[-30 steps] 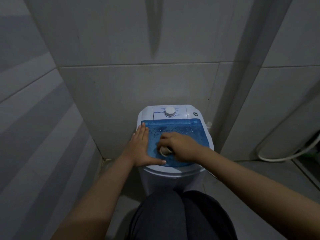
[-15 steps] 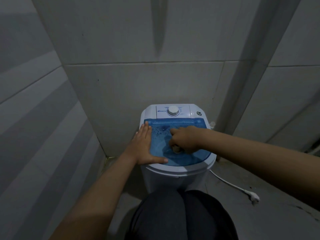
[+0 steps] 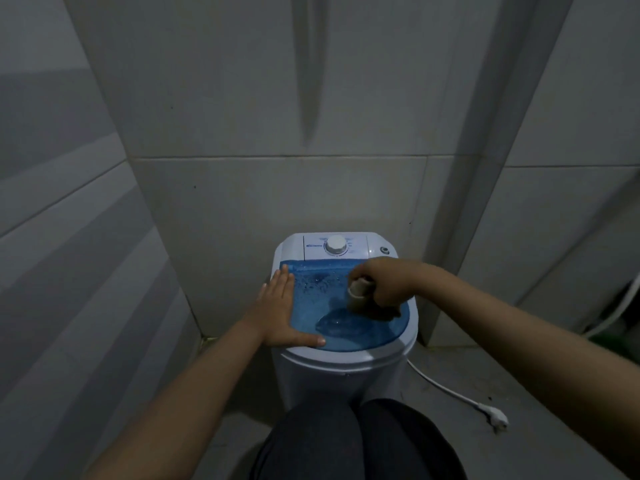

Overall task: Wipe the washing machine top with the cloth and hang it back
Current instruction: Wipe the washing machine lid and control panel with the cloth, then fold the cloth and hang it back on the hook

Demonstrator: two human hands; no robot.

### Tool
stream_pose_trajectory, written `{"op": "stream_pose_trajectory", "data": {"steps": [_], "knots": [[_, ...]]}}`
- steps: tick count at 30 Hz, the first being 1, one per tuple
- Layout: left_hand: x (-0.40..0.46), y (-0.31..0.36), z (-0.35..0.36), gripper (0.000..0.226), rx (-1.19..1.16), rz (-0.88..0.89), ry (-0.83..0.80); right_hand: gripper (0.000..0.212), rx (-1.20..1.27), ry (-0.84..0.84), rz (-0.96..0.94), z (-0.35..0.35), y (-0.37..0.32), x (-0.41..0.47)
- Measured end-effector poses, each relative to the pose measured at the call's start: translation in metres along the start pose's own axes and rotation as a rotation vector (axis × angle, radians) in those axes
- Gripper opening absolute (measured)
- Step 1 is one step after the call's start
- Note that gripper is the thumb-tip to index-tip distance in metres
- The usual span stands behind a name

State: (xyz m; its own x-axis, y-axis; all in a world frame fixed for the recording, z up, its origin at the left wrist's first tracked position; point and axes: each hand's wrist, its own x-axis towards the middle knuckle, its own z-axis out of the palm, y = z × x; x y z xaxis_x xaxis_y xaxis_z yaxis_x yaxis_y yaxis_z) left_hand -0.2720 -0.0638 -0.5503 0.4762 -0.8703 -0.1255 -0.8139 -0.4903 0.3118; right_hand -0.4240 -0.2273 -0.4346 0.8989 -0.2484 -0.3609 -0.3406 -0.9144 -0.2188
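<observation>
A small white washing machine [image 3: 346,372] stands against the tiled wall, with a translucent blue lid [image 3: 311,317] and a white dial [image 3: 336,244] on its back panel. Water drops speckle the far left part of the lid. My left hand [image 3: 282,310] lies flat and open on the lid's left edge, thumb stretched along the front rim. My right hand [image 3: 388,282] is closed around a bunched beige cloth [image 3: 358,293], which pokes out below the fist and presses on the right half of the lid.
Grey tiled walls close in at the left and behind the machine. A white power cord with its plug [image 3: 493,415] trails over the floor at the right. A white hose [image 3: 620,313] curves at the far right edge. My dark-clothed knees [image 3: 353,441] are right in front of the machine.
My right hand with the cloth has moved from the lid's near middle toward the far right part. The left hand has stayed flat on the left edge.
</observation>
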Motion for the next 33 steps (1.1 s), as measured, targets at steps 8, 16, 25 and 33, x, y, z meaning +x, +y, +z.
{"op": "stream_pose_trajectory", "data": {"steps": [8,16,25,33], "knots": [[-0.018,0.048,-0.015,0.088,-0.564,-0.034,0.298,0.03,0.968,0.453,-0.05,0.018,0.023,-0.019],[0.009,0.081,-0.041,0.038,-1.213,-0.035,0.425,0.027,1.298,0.592,-0.108,0.015,0.022,0.001],[0.105,0.059,-0.085,0.014,-1.421,-0.218,0.392,0.038,1.197,0.68,0.008,-0.011,0.046,0.105],[0.123,0.058,-0.202,0.024,-1.649,-0.385,0.229,0.047,1.106,0.392,-0.348,-0.122,0.035,0.092]]}}
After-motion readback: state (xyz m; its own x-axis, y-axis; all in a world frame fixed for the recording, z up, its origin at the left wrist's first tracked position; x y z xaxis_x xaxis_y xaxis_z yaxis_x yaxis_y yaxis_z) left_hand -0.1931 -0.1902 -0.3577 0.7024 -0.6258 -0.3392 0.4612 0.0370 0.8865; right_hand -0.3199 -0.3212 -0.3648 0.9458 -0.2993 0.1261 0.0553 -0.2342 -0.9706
